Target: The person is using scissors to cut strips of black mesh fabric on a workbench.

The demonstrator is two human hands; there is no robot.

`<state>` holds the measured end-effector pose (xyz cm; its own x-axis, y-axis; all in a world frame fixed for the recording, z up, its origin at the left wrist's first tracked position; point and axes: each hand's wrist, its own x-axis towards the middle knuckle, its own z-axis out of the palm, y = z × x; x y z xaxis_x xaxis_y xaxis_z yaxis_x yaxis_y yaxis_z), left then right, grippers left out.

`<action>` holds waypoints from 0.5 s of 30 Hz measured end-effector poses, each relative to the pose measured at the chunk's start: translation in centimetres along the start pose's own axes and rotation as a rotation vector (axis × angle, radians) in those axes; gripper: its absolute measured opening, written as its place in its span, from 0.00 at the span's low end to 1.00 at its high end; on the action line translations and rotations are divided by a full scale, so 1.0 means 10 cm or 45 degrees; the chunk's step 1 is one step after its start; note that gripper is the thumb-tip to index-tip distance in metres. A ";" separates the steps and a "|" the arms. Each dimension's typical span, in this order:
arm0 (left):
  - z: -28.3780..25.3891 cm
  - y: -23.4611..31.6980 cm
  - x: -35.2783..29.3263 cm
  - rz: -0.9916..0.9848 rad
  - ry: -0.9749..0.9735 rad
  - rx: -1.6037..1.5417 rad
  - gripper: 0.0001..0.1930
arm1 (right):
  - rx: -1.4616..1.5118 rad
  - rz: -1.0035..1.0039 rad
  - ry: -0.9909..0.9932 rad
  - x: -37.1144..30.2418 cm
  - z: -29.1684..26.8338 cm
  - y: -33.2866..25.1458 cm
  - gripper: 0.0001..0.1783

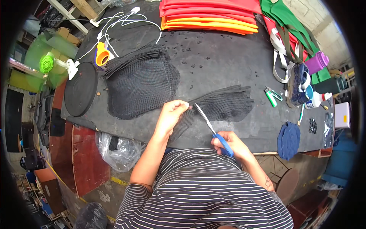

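My left hand (172, 114) is closed in a pinch on a piece of black mesh fabric (181, 126) that hangs down toward the table's front edge. In my right hand (229, 144) is a pair of scissors (222, 142) with blue handles, my fingers in the loops. The blade tips point up and left, ending just right of my left fingertips, beside the mesh; whether they touch it I cannot tell. Behind the blades lies a fanned stack of black mesh pieces (228, 104). To the left sits a larger pile of black mesh (139, 84).
Red and orange folded fabric (209, 15) is stacked at the back. A green fan (46, 63), white cable (126, 17) and round black disc (81, 89) stand left. On the right are a green lighter (271, 97), white bottle (317, 100) and navy cloth (289, 140). Small black scraps dot the table (213, 72).
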<state>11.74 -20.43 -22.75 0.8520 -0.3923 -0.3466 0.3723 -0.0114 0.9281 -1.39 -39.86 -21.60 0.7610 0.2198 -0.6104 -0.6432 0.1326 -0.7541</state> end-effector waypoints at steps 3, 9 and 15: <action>-0.03 0.00 -0.01 -0.044 -0.034 -0.025 0.07 | 0.002 -0.013 0.005 0.04 0.04 -0.05 0.13; -0.01 0.03 -0.04 -0.088 -0.050 -0.052 0.08 | 0.032 -0.030 -0.025 0.14 0.09 -0.04 0.15; 0.02 0.03 -0.04 -0.068 -0.053 -0.066 0.08 | 0.102 -0.058 0.041 0.20 0.16 0.01 0.14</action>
<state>11.39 -20.44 -22.33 0.8149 -0.4300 -0.3886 0.4363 0.0139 0.8997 -0.04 -37.89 -22.57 0.7913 0.1808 -0.5840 -0.6113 0.2192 -0.7604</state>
